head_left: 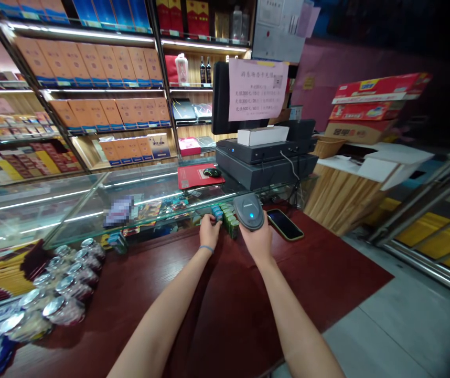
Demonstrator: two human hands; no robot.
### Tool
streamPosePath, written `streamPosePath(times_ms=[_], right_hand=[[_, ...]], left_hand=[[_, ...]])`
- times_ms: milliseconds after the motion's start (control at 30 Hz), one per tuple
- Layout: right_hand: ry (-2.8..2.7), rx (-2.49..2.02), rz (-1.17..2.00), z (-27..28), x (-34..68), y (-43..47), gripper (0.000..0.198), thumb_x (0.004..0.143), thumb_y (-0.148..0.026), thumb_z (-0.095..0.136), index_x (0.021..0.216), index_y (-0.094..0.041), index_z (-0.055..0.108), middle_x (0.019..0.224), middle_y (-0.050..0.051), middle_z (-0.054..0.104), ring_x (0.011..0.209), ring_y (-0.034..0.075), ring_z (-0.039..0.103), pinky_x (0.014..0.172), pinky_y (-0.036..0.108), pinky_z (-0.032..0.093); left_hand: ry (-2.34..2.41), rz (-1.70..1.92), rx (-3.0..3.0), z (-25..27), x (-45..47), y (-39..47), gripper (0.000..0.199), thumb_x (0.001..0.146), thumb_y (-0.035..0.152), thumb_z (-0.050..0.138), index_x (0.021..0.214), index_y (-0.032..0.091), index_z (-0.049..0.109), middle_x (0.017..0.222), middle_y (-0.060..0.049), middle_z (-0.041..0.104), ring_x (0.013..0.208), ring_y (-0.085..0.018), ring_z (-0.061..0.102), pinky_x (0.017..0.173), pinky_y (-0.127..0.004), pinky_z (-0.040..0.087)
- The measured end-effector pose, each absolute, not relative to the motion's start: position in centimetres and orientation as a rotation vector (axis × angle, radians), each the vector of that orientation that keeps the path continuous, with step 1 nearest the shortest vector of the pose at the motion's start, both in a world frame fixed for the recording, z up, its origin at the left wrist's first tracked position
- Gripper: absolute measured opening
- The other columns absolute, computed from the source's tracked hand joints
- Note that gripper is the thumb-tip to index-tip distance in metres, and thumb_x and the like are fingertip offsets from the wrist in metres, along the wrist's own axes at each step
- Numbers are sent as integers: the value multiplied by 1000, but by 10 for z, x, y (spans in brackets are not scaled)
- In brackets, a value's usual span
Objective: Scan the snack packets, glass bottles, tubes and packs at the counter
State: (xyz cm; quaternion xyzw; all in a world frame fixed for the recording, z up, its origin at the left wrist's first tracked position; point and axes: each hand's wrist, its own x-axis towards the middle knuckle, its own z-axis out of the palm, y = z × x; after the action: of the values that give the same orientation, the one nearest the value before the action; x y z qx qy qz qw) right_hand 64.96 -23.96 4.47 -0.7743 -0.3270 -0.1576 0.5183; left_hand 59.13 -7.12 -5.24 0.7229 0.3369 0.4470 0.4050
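Observation:
My right hand (257,240) is wrapped round a dark grey barcode scanner (248,210), whose blue light is lit on top. To its left, my left hand (209,231), with a blue band at the wrist, has its fingers closed at a small blue container (217,212). Rows of small green containers (231,223) stand between my two hands, partly behind the scanner. A phone (285,224) with a dark screen and a pale green edge lies just right of my right hand on the dark red counter (150,294).
Several lidded jars (77,286) line the counter's left side. Behind is a glass display case (87,199) with a red mat (193,177) and a mouse (212,172). A register monitor (221,100) carries a pink notice. Stacked red boxes (378,92) and a metal railing (425,252) are at right.

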Motion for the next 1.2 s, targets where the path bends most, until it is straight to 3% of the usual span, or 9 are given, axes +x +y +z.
streamPosePath(times_ms=[233, 400, 700, 967, 1200], right_hand=[[-775, -1854, -358, 44, 647, -238, 36, 78, -45, 64, 102, -22, 53, 86, 12, 75, 84, 31, 73, 65, 32, 50], [-799, -1896, -348, 44, 645, -240, 36, 77, -48, 64, 100, -23, 53, 83, 11, 74, 78, 32, 73, 61, 33, 49], [-922, -1777, -266, 40, 627, -234, 43, 76, -48, 64, 108, -20, 57, 93, 16, 74, 89, 33, 72, 69, 36, 52], [-1219, -1758, -233, 25, 597, -225, 37, 74, -45, 65, 103, -23, 55, 80, 10, 73, 76, 31, 73, 62, 33, 51], [-1455, -1746, -153, 13, 554, -221, 33, 77, -41, 62, 104, -25, 50, 75, 5, 73, 72, 29, 74, 58, 30, 49]], left_hand=[[853, 1126, 1842, -52, 590, -74, 23, 76, 13, 70, 84, 19, 50, 81, 2, 53, 77, -14, 55, 75, -27, 43], [823, 1167, 1896, -47, 569, -78, 31, 73, 12, 76, 92, 18, 53, 93, -2, 54, 80, -15, 55, 75, -28, 46], [959, 1381, 1826, -26, 449, -61, 27, 81, 22, 73, 102, 18, 56, 99, -5, 58, 85, -17, 60, 77, -32, 52], [1175, 1556, 1795, -35, 333, -40, 31, 82, 26, 71, 109, 18, 57, 102, -7, 60, 88, -18, 62, 82, -35, 53], [1246, 1626, 1764, -44, 292, -28, 30, 82, 23, 70, 109, 17, 58, 100, -7, 61, 88, -19, 62, 83, -37, 54]])
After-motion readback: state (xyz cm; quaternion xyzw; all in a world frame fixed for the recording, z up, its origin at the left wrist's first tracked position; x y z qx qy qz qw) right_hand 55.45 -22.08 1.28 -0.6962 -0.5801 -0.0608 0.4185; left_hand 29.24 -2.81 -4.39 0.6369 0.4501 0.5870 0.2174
